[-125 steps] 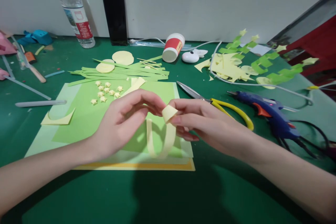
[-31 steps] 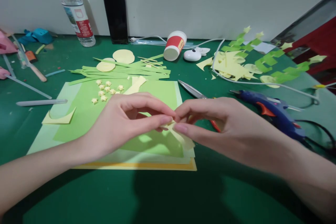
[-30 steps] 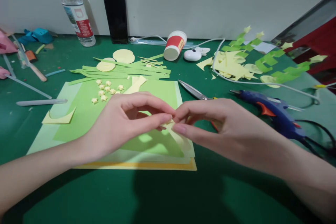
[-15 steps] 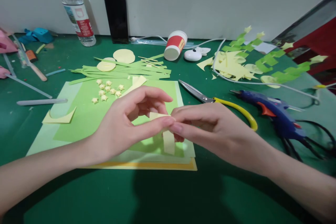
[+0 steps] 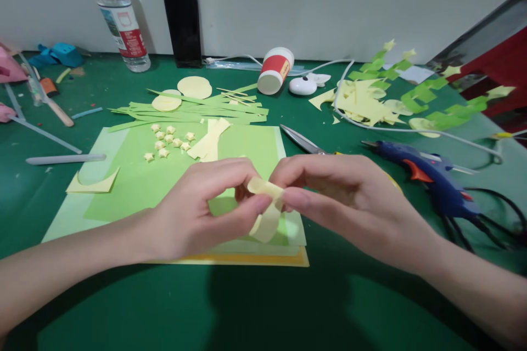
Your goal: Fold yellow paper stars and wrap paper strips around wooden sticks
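Observation:
Between both hands a pale yellow paper strip (image 5: 269, 221) is bent into a loop, its lower part hanging in a curve. My left hand (image 5: 209, 205) pinches it from the left with thumb and fingers. From the other side my right hand (image 5: 333, 203) grips the same strip close to the loop's crossing. Below them lie stacked green paper sheets (image 5: 135, 186). Several small folded paper stars (image 5: 169, 138) rest on the sheets at the upper left, beside a few loose yellow strips (image 5: 211, 141).
Scissors (image 5: 302, 139) lie partly behind my right hand. A blue glue gun (image 5: 428, 178) is at the right. Farther back are green paper strips (image 5: 193, 112), a tipped paper cup (image 5: 275, 70), a white earphone case (image 5: 302, 86), a phone (image 5: 181, 19) and a bottle (image 5: 125, 33).
The strip has gone from a hanging bent piece to a curled loop. My left hand's fingers have lowered and curled in, uncovering the loose yellow strips; my right hand has moved slightly right.

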`<state>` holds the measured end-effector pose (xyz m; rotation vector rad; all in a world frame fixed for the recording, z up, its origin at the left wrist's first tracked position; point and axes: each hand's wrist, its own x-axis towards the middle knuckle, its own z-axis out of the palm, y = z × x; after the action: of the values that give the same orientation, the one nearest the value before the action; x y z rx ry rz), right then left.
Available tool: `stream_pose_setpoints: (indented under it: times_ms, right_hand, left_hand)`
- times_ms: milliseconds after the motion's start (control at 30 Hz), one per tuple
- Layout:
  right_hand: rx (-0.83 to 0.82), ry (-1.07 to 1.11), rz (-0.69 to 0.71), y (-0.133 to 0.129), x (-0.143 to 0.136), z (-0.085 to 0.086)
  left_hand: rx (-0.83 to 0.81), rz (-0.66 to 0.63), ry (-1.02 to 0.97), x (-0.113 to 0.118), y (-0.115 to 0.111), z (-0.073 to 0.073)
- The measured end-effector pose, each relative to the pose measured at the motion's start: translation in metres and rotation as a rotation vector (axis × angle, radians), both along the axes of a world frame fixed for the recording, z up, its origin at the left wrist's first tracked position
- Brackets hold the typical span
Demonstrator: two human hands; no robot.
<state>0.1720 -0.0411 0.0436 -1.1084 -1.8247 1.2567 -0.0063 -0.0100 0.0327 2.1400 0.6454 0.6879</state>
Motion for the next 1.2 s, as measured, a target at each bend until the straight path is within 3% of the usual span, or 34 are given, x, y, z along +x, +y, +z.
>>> stream_pose_setpoints:
  times_ms: [233, 433, 533, 700, 867, 1200]
  right_hand:
    - [0.039, -0.002, -0.022, -0.0019, 0.0005, -0.0040]
    - [0.246, 0.020, -0.063, -0.0070, -0.0015, -0.0064]
    - [0.274, -0.020, -0.113, -0.0073, -0.0033, -0.0075]
    - [0.242, -0.096, -0.177, -0.0036, -0.0070, -0.0064]
    - [0.222, -0.157, -0.118, -0.0001, -0.0062, -0.0050]
    - [0.045, -0.015, -0.045, -0.0003, -0.0065, -0.0044]
  left_hand:
    - [-0.014, 0.030, 0.015, 0.0004, -0.0003, 0.0000]
    - [0.020, 0.020, -0.098, 0.0009, -0.0036, -0.0018]
    - [-0.029, 0.011, -0.099, 0.0007, -0.0033, -0.0010]
    - [-0.100, 0.035, -0.082, -0.0014, -0.0004, 0.0024]
    - [-0.060, 0.078, -0.069, -0.0023, 0.0010, 0.0014]
    - [0.015, 0.062, -0.070, 0.0026, -0.0030, -0.0046]
